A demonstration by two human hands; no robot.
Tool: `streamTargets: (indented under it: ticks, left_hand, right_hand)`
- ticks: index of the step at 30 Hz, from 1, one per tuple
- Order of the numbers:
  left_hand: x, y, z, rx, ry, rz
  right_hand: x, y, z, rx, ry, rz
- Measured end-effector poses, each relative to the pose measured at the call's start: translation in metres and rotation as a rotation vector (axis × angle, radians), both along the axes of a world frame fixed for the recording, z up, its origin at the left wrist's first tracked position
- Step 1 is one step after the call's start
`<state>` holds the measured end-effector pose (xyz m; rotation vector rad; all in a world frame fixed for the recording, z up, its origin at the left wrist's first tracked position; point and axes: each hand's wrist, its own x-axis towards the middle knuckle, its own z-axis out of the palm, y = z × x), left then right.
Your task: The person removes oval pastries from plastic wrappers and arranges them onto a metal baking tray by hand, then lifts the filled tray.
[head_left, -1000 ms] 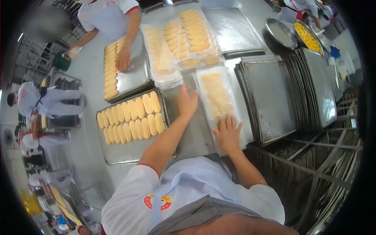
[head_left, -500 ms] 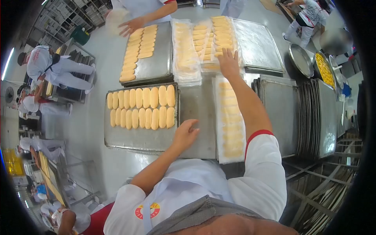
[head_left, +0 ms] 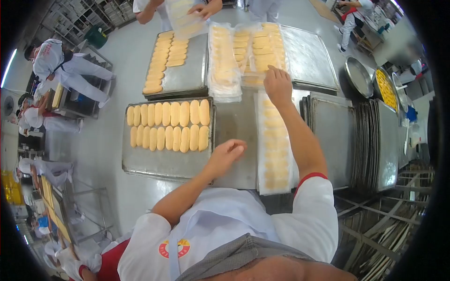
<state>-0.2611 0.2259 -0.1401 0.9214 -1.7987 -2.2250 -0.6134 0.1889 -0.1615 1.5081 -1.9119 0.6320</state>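
Note:
My right hand is at the near right edge of the stacked sheets of long biscuits, its fingers bent down; whether it pinches a sheet corner is hard to make out. Below it a paper-covered column of biscuits lies on the table. My left hand hovers over the bare metal surface, fingers curled loosely, thumb and fingertips apart, holding nothing. To its left, two rows of biscuits lie on a metal tray.
Across the table a co-worker's hands hold a paper sheet with biscuits above another biscuit tray. Stacked trays stand at the right, near a round pan and a bowl of yellow pieces. Other people work at the left.
My right hand has drawn back slightly, its spread fingers now bent. My left hand has shifted slightly right. The co-worker's sheet has moved right, over the far tray.

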Motion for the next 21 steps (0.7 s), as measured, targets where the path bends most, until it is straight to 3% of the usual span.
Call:
streamTargets:
  ticks: [6, 11, 17, 19, 21]
  left_hand:
    - [-0.085, -0.049, -0.03, 0.607, 0.186, 0.152]
    - [-0.159, -0.097, -0.022, 0.967, 0.234, 0.33]
    - [-0.184, -0.11, 0.005, 0.757, 0.681, 0.122]
    - [-0.159, -0.093, 0.053, 0.783, 0.52, 0.139]
    - [-0.128, -0.083, 0.074, 0.833, 0.555, 0.095]
  right_hand:
    - [0.036, 0.044, 0.01, 0.035, -0.041, 0.026]
    - [0.068, 0.067, 0.035, -0.005, -0.047, 0.085]
    - [0.134, 0.125, 0.11, -0.104, 0.047, 0.253]
    - [0.152, 0.148, 0.128, -0.08, 0.046, 0.307]
    - [0.173, 0.163, 0.142, -0.064, 0.048, 0.373]
